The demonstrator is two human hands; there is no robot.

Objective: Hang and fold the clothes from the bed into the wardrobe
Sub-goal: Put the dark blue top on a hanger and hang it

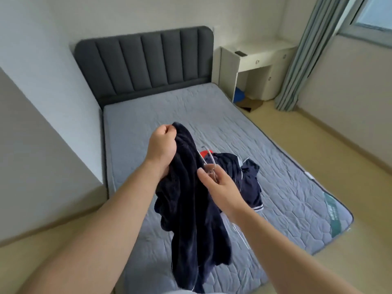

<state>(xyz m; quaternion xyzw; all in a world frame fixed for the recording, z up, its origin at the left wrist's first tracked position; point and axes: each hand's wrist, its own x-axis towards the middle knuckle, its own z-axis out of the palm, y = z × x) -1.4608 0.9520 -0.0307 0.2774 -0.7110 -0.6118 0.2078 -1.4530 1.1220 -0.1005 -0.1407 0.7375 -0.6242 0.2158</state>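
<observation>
Navy fleece garment (191, 204), dark and plush, hangs in the air over the near half of the bed (169, 107), bunched at its top edge in the left hand (162, 145), whose fingers are curled into a fist around the cloth. The fabric falls in heavy folds down past both forearms toward the near edge of the mattress. Just right of it, the right hand (218, 183) pinches a clear plastic hanger (210, 166) between thumb and curled fingers, with the hanger's hook pointing up and away, close beside the garment; whether hanger and cloth touch cannot be told. Behind the hands, a pile of clothes (248, 172) in dark blue with white trim lies crumpled on the grey quilted mattress, a small red patch (204, 154) showing at its far left side. A padded grey headboard (144, 62) stands at the far end of the bed against the wall. To the far right sit a white desk (254, 58) with drawers and a striped grey-blue curtain (301, 56) hanging beside a window (373, 15).
</observation>
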